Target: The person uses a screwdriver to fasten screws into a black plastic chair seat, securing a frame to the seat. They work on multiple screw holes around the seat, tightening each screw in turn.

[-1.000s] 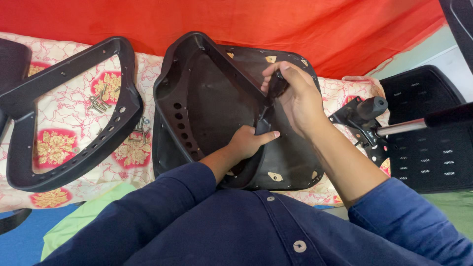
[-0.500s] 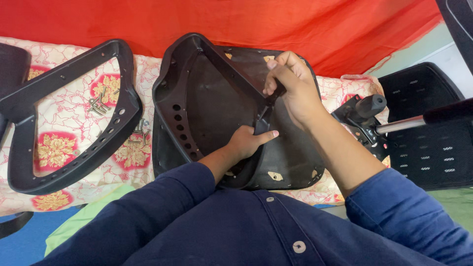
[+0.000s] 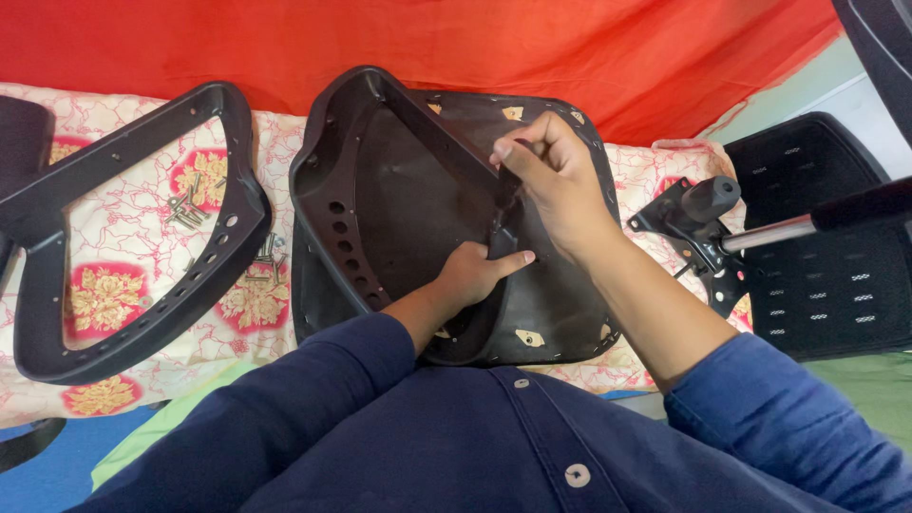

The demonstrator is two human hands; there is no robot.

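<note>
In front of you a dark brown seat pan (image 3: 399,199) of smooth moulded plastic lies underside up on a floral-printed cloth (image 3: 247,304), with a black curved frame (image 3: 351,180) with a row of round holes resting along its left edge. Your left hand (image 3: 475,271) lies flat inside the pan, fingers stretched out and pressing on a small dark part (image 3: 503,237) near the centre. Your right hand (image 3: 556,176) hovers just above, fingertips (image 3: 503,152) pinched on the top of that same part. A second black open frame (image 3: 133,237) lies to the left, loose metal screws (image 3: 190,209) inside it.
</note>
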